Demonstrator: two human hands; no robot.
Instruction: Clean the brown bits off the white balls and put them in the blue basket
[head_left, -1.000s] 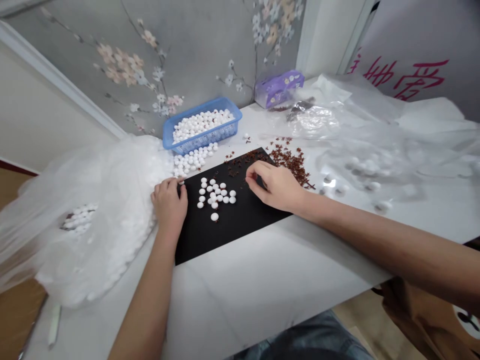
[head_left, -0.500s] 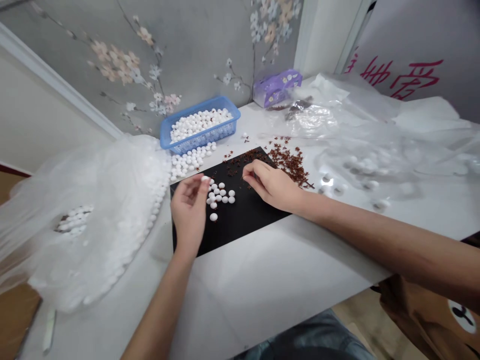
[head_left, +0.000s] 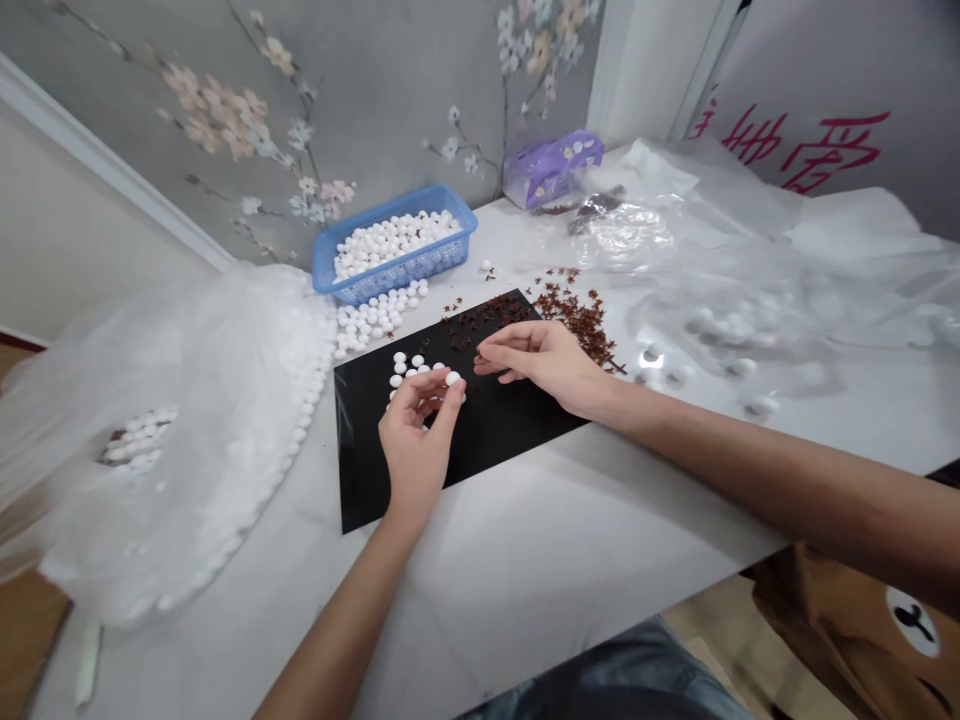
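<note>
Working over the black mat, poising the right hand at right, can't tell if gripping anything, and clamping the left hand on one white ball, up above the mat's middle!

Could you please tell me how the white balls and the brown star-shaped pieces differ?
The white balls look smooth and rounded, while the brown star-shaped pieces have pointed arms. Many white balls fill the blue basket, whereas most brown star-shaped pieces lie loosely heaped by the black mat. The left hand pinches one white ball; no brown piece is visible in its grip. Both are small and numerous.
</note>
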